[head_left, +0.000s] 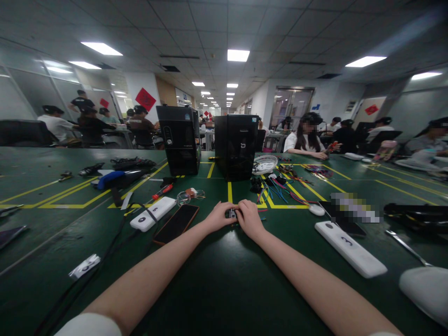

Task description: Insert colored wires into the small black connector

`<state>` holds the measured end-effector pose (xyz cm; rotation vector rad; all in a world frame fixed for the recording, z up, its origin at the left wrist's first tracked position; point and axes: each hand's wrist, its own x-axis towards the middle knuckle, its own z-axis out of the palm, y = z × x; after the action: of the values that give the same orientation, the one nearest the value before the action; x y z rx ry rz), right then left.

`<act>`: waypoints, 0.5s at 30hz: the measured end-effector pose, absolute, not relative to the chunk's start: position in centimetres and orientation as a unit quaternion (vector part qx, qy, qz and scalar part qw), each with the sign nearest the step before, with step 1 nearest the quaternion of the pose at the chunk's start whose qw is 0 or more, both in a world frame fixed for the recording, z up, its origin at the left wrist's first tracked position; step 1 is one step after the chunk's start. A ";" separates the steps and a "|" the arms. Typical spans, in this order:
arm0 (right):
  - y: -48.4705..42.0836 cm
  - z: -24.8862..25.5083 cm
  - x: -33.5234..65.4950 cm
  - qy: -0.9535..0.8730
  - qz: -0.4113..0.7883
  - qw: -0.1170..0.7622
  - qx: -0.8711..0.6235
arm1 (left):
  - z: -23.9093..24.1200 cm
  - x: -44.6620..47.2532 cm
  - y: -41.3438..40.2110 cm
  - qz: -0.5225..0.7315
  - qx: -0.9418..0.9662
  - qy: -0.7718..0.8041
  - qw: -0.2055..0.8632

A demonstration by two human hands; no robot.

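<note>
My left hand (pixel 219 214) and my right hand (pixel 249 217) meet over the middle of the green table, fingers closed around a small grey and black part (pixel 231 213). Its kind is too small and too covered by the fingers to tell. Short coloured wire ends poke out below and to the right of my right hand. Left of my left hand lies a dark-screened phone (pixel 178 224). Beyond it are a pair of glasses (pixel 191 196) and a red screwdriver (pixel 163 192).
Two black computer towers (pixel 179 144) (pixel 237 147) stand ahead. Coloured wires (pixel 280 189) and a white basket (pixel 265 164) lie right of them. White numbered power banks (pixel 153 214) (pixel 351 249) flank my arms. A black cable (pixel 121 238) runs at left. A co-worker (pixel 308 135) sits across the table.
</note>
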<state>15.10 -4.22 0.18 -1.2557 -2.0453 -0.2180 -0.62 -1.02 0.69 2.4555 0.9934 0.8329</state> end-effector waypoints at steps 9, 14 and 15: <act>-4.3 0.3 15.1 -0.793 -0.081 0.360 -0.485 | 0.3 -0.7 -0.7 0.300 0.869 0.343 0.193; -4.2 0.2 15.1 -0.792 -0.083 0.359 -0.486 | -0.2 -0.6 -0.2 0.308 0.866 0.336 0.205; -4.2 0.2 15.1 -0.792 -0.083 0.360 -0.486 | -0.3 -0.6 -0.1 0.307 0.866 0.335 0.209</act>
<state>15.10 -4.17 0.18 -1.2542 -2.0417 -0.2136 -0.62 -0.13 -0.28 2.4095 0.9327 0.8544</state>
